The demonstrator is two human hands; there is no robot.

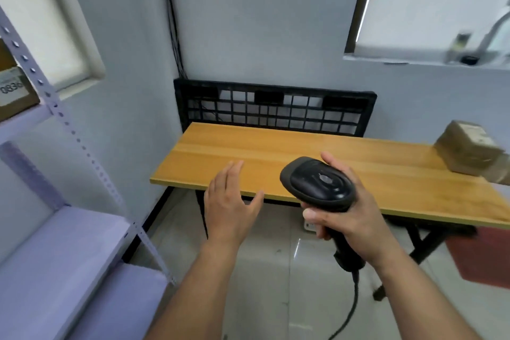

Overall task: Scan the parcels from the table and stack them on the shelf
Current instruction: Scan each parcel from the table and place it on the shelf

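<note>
- Bare forearms (201,290) come up from the bottom edge, nearest of all, over a glossy tiled floor (262,270).
- Far left stands the shelf (69,243): pale lavender boards on perforated metal uprights, smooth and matt. On its upper level sits one shelved parcel (15,91), a brown cardboard box with a white printed label, cut off by the frame edge. The lower boards in view carry nothing.
- Left hand (230,201) hovers at the near edge of the table, fingers straight and slightly spread, grasping nothing and apparently touching nothing.
- Wooden table (276,152) is a flat, honey-coloured top with visible grain and black folding legs; a black plastic grid panel (276,107) leans on the wall behind it.
- Scanner (317,182), black with a rounded, matt head and a trailing cable (356,292), is clasped by the right hand (353,218), fingers wrapped round its handle and the thumb lying against the far side of the head.
- Waiting parcels (466,149) lie on the far right of the table, blurred: squarish brown cardboard, one with a pale label on top. How many there are I cannot tell.
- Judged from this, at least one parcel is stacked, while some remain to be scanned and carried across.
</note>
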